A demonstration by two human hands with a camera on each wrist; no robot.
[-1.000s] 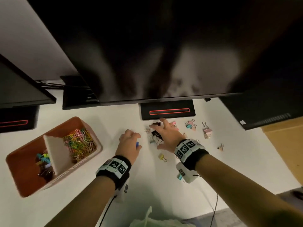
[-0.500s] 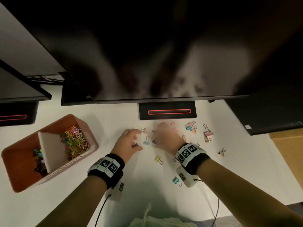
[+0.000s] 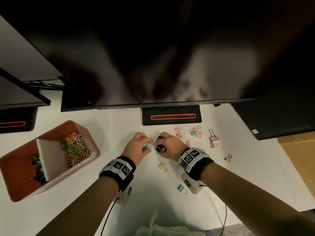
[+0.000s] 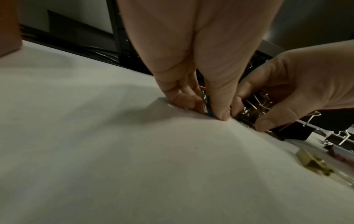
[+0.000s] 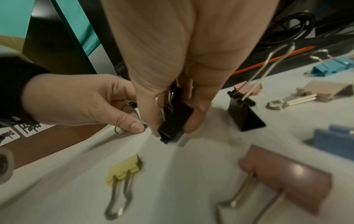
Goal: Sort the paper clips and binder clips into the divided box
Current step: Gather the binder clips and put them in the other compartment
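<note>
The orange divided box (image 3: 95, 151) stands at the left, with coloured paper clips (image 3: 75, 149) in its right compartment and binder clips (image 3: 37, 165) in its left. My left hand (image 3: 145, 145) pinches a small blue binder clip (image 4: 208, 106) down on the white table. Close beside it, my right hand (image 3: 162, 147) grips black binder clips (image 5: 175, 124) between thumb and fingers. Another black clip (image 5: 243, 115) stands on the table by that hand. Loose clips lie around: a yellow one (image 3: 162, 166), a teal one (image 3: 181, 187) and several pastel ones (image 3: 214, 138) further right.
A large dark monitor hangs over the back of the table, its stand base (image 3: 171, 116) just beyond my hands. A second monitor stands at the left. A cardboard box (image 3: 300, 159) is at the right edge. A crumpled bag (image 3: 162, 229) lies at the near edge.
My right hand, spread over the clips a second ago, has curled round black clips. The left hand has moved right and pinched a blue clip. Both hands now sit close together.
</note>
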